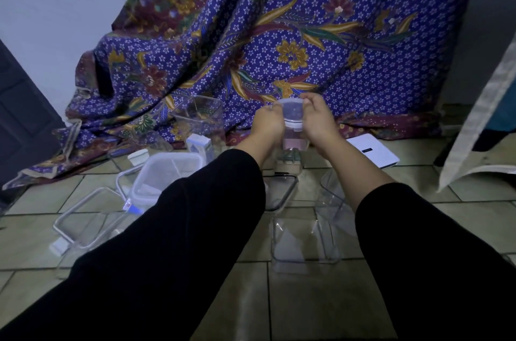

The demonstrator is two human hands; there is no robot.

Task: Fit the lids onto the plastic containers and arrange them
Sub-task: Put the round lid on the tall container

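A tall clear plastic container (293,145) stands on the tiled floor in the middle, with a clear lid (292,113) on its top. My left hand (268,122) grips the lid's left edge and my right hand (319,117) grips its right edge. A lidded rectangular container (164,173) lies to the left. An open clear container (199,117) stands behind it. Another open clear container (305,243) sits near me on the floor, and loose lids (83,217) (280,192) lie around.
A purple flowered cloth (279,33) hangs behind the containers and spills onto the floor. A white flat device (371,150) lies at the right. A small white box (199,145) and a small white clip piece (137,156) sit left of centre. A dark door (22,117) is at far left.
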